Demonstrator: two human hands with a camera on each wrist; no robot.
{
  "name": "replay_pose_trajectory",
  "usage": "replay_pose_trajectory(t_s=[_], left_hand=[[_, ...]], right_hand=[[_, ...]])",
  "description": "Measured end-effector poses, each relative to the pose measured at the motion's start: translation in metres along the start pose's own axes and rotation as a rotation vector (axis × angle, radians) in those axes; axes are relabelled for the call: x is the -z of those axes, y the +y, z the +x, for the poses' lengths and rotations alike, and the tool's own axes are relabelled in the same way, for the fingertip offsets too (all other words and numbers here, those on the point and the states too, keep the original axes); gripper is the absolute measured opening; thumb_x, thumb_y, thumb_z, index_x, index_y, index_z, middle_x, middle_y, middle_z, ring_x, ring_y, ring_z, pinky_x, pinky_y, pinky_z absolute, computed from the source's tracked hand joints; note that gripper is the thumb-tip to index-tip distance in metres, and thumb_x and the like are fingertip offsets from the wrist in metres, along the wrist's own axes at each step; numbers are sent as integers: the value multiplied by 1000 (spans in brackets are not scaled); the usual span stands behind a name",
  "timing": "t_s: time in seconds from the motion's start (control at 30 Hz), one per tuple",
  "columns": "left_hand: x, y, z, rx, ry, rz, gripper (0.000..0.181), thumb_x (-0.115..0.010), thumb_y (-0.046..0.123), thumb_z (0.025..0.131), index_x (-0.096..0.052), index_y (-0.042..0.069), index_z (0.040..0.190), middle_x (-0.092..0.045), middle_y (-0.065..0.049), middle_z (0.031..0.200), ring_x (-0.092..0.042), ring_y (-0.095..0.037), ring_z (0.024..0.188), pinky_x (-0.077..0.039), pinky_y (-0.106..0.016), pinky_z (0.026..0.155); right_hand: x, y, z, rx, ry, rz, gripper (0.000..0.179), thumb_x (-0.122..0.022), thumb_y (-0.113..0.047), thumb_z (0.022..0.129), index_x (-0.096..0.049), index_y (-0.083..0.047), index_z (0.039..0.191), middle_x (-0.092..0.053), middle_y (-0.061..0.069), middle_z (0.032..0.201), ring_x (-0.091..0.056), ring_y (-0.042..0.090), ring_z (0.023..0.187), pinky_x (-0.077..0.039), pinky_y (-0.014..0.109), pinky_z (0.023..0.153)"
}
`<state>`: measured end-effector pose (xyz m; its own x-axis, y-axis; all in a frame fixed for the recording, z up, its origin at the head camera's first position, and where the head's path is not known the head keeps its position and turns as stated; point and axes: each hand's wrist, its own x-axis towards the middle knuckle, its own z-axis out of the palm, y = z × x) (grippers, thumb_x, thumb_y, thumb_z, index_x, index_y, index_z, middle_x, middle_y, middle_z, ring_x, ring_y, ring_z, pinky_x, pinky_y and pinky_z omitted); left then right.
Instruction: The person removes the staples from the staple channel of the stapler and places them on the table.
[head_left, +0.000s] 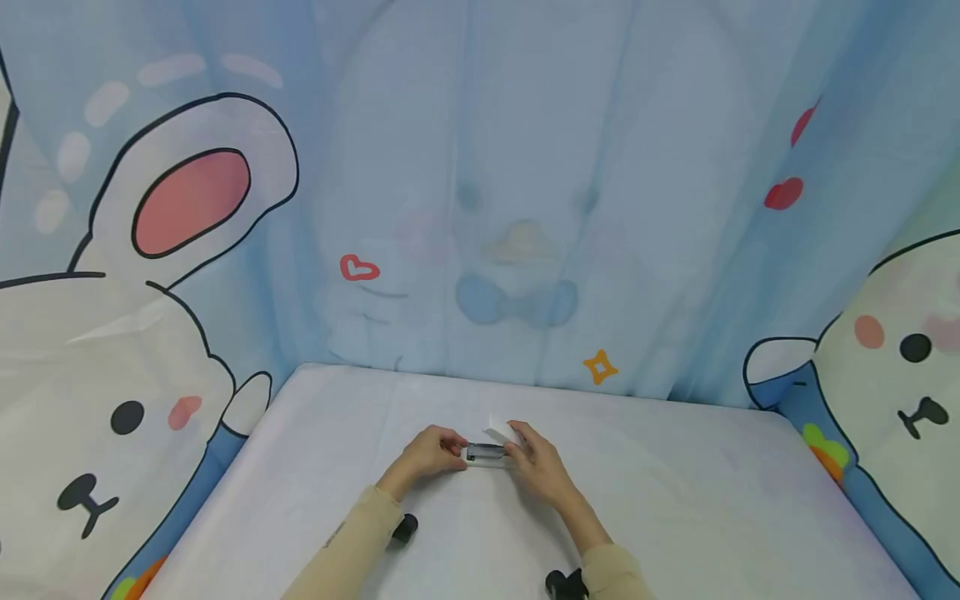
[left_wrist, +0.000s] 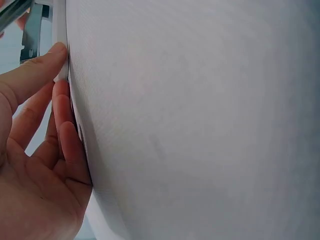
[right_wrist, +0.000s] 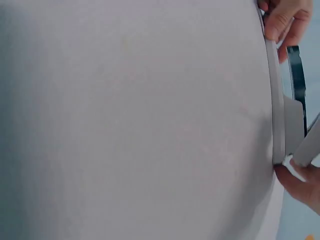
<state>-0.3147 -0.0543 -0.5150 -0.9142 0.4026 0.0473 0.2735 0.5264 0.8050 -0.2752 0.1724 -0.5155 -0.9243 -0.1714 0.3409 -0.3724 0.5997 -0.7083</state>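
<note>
A white stapler [head_left: 489,464] stands on the white table between my two hands, with its top cover [head_left: 500,429] swung up. The metal staple magazine [head_left: 486,451] is exposed below it; in the right wrist view this dark magazine [right_wrist: 297,75] lies above the pale base [right_wrist: 276,95]. At the left end, the thumb and fingers of my left hand [head_left: 430,454] pinch the base. My right hand [head_left: 542,468] grips the hinge end, its fingers by the raised cover. In the left wrist view the thumb [left_wrist: 47,62] presses along the base's side.
The white table [head_left: 712,500] spreads around both hands. Behind it hangs a blue curtain [head_left: 420,167] with cartoon animals and hearts. Black wrist devices show below the left forearm [head_left: 406,528] and beside the right sleeve [head_left: 615,573].
</note>
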Motion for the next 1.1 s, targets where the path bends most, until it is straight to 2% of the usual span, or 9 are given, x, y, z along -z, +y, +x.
replay_pose_trajectory(t_s=[0.13,0.27,0.4,0.63,0.83,0.93,1.1], left_hand=[[0,0,0,-9,-8,-13,28,-82,5,77,-73,0,103,-64,-3,80,-51,-8,69,-43,-27,68],[-1,-4,0,-4,-14,-18,27,-81,6,78,-73,1,104,-63,-1,79,-51,-8,69,-43,-26,68],[-3,-7,0,-10,-15,-25,28,-82,5,77,-73,1,103,-61,3,77,-51,-7,68,-43,-25,67],[-4,-3,-2,-25,-11,-56,28,-81,3,77,-73,0,103,-62,0,78,-50,-7,67,-42,-24,65],[-5,-6,-3,-11,-17,-41,28,-82,4,76,-73,0,103,-62,2,77,-51,-7,67,-43,-24,65],[-3,-6,-2,-17,-4,-24,27,-82,4,76,-73,0,102,-61,3,76,-51,-8,67,-43,-25,66],[-3,-6,1,-15,-11,-22,28,-82,6,77,-73,1,103,-61,4,77,-51,-8,68,-43,-25,66]], right_hand=[[8,7,-1,-48,10,205,32,-59,-10,99,-57,-2,130,-63,16,119,-59,30,105,-47,47,89],[15,14,-6,-147,6,397,34,-55,-11,101,-54,-6,135,-57,19,134,-54,35,124,-46,46,97],[19,22,-12,-254,4,567,38,-52,-11,103,-48,-6,140,-49,19,144,-45,37,133,-44,50,100],[22,36,-19,-286,0,821,52,-46,-11,105,-27,-2,152,-35,24,152,-31,40,141,-37,53,103],[22,46,-33,-448,72,1092,56,-36,-11,108,-13,-10,158,-27,25,156,-37,40,137,-44,49,98],[21,47,-34,-463,74,1134,55,-34,-11,108,-12,-11,158,-26,25,156,-42,40,135,-46,48,97],[21,43,-32,-498,128,1057,55,-42,-16,106,-19,-8,156,-34,28,151,-55,35,124,-49,45,93]])
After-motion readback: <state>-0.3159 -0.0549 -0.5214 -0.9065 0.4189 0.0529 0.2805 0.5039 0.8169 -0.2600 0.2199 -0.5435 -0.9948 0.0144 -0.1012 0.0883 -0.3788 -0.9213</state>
